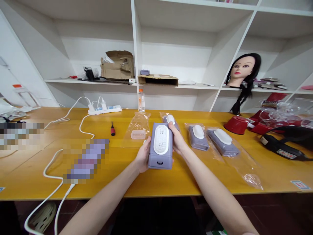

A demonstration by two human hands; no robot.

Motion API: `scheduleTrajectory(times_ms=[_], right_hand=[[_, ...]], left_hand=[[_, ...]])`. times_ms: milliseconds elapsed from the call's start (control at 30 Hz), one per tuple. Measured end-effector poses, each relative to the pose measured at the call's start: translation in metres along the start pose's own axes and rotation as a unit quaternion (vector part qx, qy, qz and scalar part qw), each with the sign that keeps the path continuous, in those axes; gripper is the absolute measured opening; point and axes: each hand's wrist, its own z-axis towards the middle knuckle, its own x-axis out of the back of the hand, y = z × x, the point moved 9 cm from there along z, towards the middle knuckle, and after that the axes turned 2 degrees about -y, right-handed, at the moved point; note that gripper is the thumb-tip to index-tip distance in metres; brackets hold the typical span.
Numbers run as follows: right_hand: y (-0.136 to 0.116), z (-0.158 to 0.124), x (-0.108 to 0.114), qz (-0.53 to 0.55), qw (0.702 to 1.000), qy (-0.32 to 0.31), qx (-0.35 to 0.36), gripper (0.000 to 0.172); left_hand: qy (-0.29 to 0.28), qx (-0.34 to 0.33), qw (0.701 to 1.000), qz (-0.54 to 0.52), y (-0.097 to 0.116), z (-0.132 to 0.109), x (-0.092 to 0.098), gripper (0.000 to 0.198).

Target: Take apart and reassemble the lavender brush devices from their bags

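Between my two hands is a purple-grey box-shaped device (154, 150) with a white oval panel on its front. Small dark contacts show on the panel, and a dark slot shows low on the body. My left hand (143, 158) grips its left side, fingers mostly hidden behind it. On the upper right side, my right hand (177, 140) holds it with the thumb near the top corner. Just behind the device lies a clear plastic bag (139, 122) with a translucent tray-like piece (138, 134). A similar bagged device (179, 125) is partly hidden behind my right hand.
Two more bagged devices (198, 137) (223, 142) lie to the right. A screwdriver (112, 129), power strip (107, 109), white cables (52, 178) and a pixelated phone-like object (89, 160) are left. A bottle (141, 101) stands behind; a black strap (283, 147) and red items (236, 125) sit right.
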Motion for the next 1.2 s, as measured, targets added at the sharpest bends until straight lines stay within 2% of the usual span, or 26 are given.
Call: scheduleTrajectory(times_ms=[67, 167, 233, 300, 333, 400, 533, 600, 733, 833, 967, 1100, 1200], right_hand=[[-0.008, -0.006, 0.01, -0.052, 0.997, 0.049, 0.012, 0.045], [-0.019, -0.027, 0.026, -0.166, 0.974, 0.152, 0.031, 0.039], [-0.022, -0.042, 0.026, -0.249, 0.95, 0.18, 0.053, 0.049], [-0.017, -0.049, 0.014, -0.305, 0.938, 0.149, 0.064, 0.069], [-0.015, -0.05, 0.009, -0.323, 0.933, 0.14, 0.071, 0.076], [-0.011, -0.049, 0.003, -0.335, 0.93, 0.129, 0.075, 0.08], [0.004, -0.038, -0.004, -0.311, 0.948, 0.07, 0.025, 0.068], [0.012, -0.035, -0.004, -0.333, 0.941, 0.051, -0.002, 0.07], [0.017, -0.033, -0.002, -0.411, 0.909, 0.071, 0.011, 0.082], [0.022, -0.033, -0.004, -0.431, 0.898, 0.085, 0.0, 0.078], [0.025, -0.034, -0.004, -0.471, 0.874, 0.11, -0.031, 0.07], [0.023, -0.037, -0.008, -0.46, 0.882, 0.101, -0.001, 0.069], [0.024, -0.039, -0.01, -0.431, 0.897, 0.094, 0.022, 0.066]], left_hand=[[0.017, -0.037, 0.999, -0.017, 0.009, -0.001, 0.0, 0.068], [0.105, -0.151, 0.982, -0.042, 0.031, -0.005, 0.013, 0.059], [0.122, -0.241, 0.962, -0.038, 0.046, -0.01, 0.016, 0.054], [0.088, -0.287, 0.954, -0.015, 0.054, -0.012, 0.01, 0.054], [0.068, -0.289, 0.955, -0.003, 0.055, -0.011, 0.007, 0.055], [0.06, -0.284, 0.957, 0.005, 0.053, -0.009, 0.009, 0.053], [0.12, -0.297, 0.946, -0.044, 0.053, -0.011, 0.028, 0.042], [0.147, -0.303, 0.939, -0.07, 0.051, -0.012, 0.035, 0.041], [0.156, -0.286, 0.941, -0.095, 0.044, -0.01, 0.034, 0.044], [0.165, -0.269, 0.945, -0.08, 0.04, -0.007, 0.033, 0.043], [0.209, -0.292, 0.932, -0.056, 0.042, -0.006, 0.046, 0.041], [0.239, -0.33, 0.912, -0.045, 0.043, -0.008, 0.057, 0.048], [0.228, -0.337, 0.912, -0.054, 0.043, -0.009, 0.053, 0.052]])
